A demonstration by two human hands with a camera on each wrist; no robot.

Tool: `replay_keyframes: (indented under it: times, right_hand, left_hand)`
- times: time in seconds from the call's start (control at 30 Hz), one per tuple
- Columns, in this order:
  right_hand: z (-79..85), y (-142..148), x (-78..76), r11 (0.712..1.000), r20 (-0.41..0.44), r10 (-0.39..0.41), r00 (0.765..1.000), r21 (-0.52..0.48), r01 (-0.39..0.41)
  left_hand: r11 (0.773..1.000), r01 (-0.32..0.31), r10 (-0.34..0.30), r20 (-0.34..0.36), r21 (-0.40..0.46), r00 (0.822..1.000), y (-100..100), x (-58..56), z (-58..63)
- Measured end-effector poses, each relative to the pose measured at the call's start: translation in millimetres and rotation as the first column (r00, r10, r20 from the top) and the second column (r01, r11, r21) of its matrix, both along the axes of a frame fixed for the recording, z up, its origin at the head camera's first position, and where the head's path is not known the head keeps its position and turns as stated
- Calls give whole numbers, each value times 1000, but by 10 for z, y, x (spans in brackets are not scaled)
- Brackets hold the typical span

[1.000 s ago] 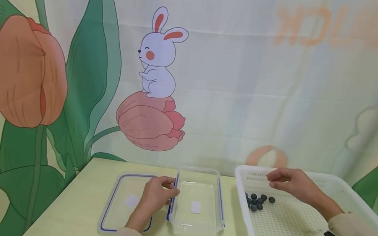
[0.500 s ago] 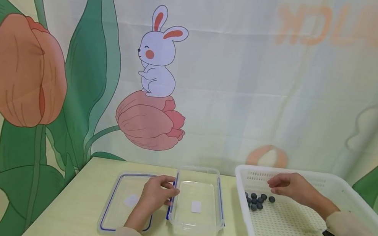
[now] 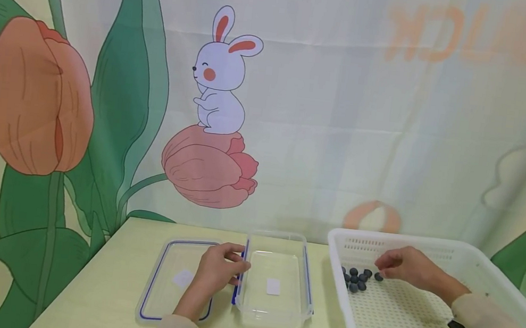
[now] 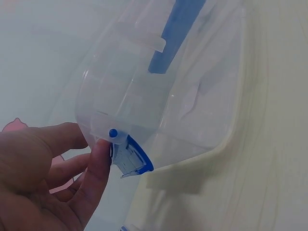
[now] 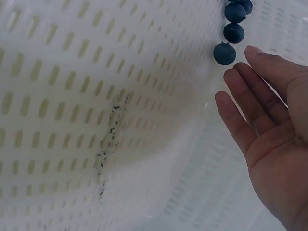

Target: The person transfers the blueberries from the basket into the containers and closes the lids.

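My left hand (image 3: pixel 217 271) holds the left rim of a clear plastic food container (image 3: pixel 271 312), its thumb over the edge. In the left wrist view its fingertips meet the rim beside a blue locking clip (image 4: pixel 130 156). My right hand (image 3: pixel 418 268) is inside a white perforated basket (image 3: pixel 347 325), just above the nearest blueberry (image 3: pixel 378 277). The right wrist view has its fingers loosely extended near that blueberry (image 5: pixel 224 53), gripping nothing. Several other blueberries (image 3: pixel 354 279) lie clustered at the basket's left side. The container holds no berries.
A clear lid with a blue seal (image 3: pixel 152 302) lies flat to the left of the container, partly under my left forearm. Behind the table (image 3: pixel 91 285) hangs a printed curtain (image 3: pixel 304 136). Dark specks (image 5: pixel 113 130) mark the basket's floor.
My right hand has lowered and shifted slightly right, closer to the single blueberry at the cluster's right. The left hand keeps its hold on the container's rim.
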State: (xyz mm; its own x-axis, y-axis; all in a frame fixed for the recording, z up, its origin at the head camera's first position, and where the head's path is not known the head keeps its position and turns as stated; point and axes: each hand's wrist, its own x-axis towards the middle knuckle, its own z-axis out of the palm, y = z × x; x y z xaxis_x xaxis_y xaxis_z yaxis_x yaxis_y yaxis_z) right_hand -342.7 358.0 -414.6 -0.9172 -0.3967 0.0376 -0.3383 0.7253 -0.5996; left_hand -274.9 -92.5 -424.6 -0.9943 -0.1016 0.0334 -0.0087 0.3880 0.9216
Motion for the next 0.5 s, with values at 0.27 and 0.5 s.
replay_keyframes:
  times: [0.27, 0.5]
  right_hand:
    - [-72, 9, -35, 996, 20, 10, 1000, 83, -12]
    - [-76, -6, -26, 995, 11, 59, 998, 83, -59]
  left_hand:
    - [1000, -1, 1, 1, -2, 1000, -1, 1, -2]
    - [1000, 1, -1, -4, -7, 1000, -1, -7, 3]
